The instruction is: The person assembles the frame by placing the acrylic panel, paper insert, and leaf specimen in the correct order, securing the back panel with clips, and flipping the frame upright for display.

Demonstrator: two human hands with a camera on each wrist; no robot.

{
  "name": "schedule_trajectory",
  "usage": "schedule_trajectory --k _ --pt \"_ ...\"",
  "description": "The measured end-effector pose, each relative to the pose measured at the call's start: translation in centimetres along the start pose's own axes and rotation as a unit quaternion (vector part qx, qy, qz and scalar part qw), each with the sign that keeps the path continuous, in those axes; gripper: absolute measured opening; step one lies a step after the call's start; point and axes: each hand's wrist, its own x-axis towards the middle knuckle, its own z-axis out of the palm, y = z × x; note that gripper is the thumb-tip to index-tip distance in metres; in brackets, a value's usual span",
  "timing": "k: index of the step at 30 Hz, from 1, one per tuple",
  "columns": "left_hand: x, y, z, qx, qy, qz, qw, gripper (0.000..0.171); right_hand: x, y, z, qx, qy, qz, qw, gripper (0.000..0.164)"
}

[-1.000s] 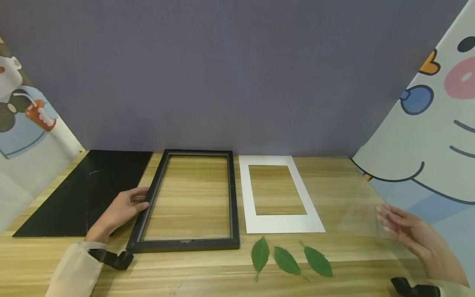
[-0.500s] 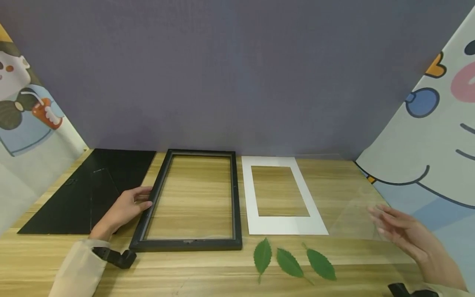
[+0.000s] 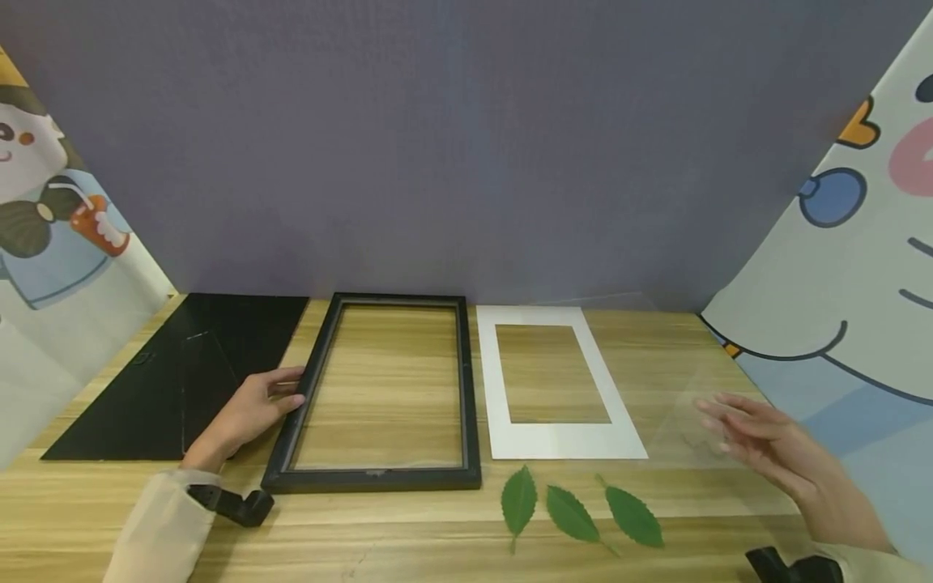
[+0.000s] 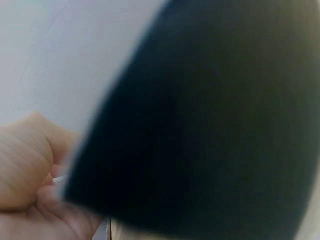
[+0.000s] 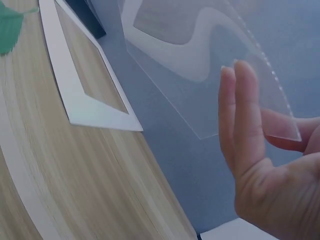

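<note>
A black picture frame [image 3: 470, 389] lies at the middle of the wooden table. My left hand [image 3: 251, 409] grips its left side bar, thumb at the bar's edge; in the left wrist view a blurred dark shape covers much of the scene. Between thumb and fingers, my right hand [image 3: 780, 449] pinches a clear, thin sheet [image 5: 175, 95] by its edge. The sheet is tilted above the table at the right, and its faint far edge overlaps the white mat [image 3: 568, 441] in the head view. This mat, with a rectangular cut-out, lies right of the frame.
Left of the frame lies a black backing board [image 3: 182, 372], partly behind my left hand. Three green leaves [image 3: 572, 512] lie in front of the mat. A grey panel [image 3: 466, 146] rises along the table's back, with cartoon-printed white panels [image 3: 824, 291] at the sides.
My right hand has moved left with the clear sheet, whose far edge now reaches behind the mat in the head view. The left hand stays on the frame's left bar.
</note>
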Motion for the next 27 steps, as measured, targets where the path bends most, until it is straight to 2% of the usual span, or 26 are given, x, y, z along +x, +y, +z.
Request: schedule_trajectory --k 9,22,27 --pt "0.3 0.9 0.9 0.003 -0.002 0.032 0.9995 0.050 2.1 0.6 0.9 -0.079 -0.009 -0.011 0.997 0.049" --pt "0.5 1.7 2.2 -0.004 0.013 0.039 0.9992 0.049 4.5 1.7 2.5 -0.141 0.000 -0.006 0.990 0.044" --pt "0.6 1.8 2.6 -0.024 0.012 0.020 0.9994 0.051 5.6 2.1 2.8 -0.148 -0.004 -0.011 0.989 0.042"
